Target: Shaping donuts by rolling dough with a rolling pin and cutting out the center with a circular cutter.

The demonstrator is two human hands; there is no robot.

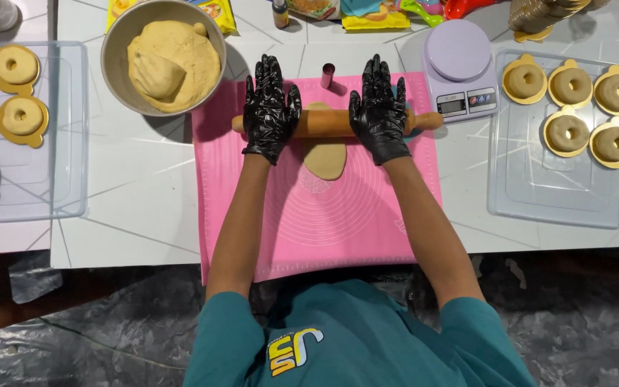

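Note:
Both my hands wear black gloves and press flat on a wooden rolling pin (327, 122) that lies across a pink silicone mat (367, 215). My left hand (270, 107) rests on the pin's left part, my right hand (380, 107) on its right part, fingers spread. Under the pin lies a flattened oval of tan dough (325, 159), sticking out toward me. A small metal ring cutter (328, 74) stands upright on the mat just beyond the pin.
A steel bowl (112, 54) of dough sits at the far left of the mat. A purple kitchen scale (460, 68) stands to the right. Clear trays (560, 193) (37, 193) on both sides hold ring-shaped dough pieces on gold cards. Packets line the far edge.

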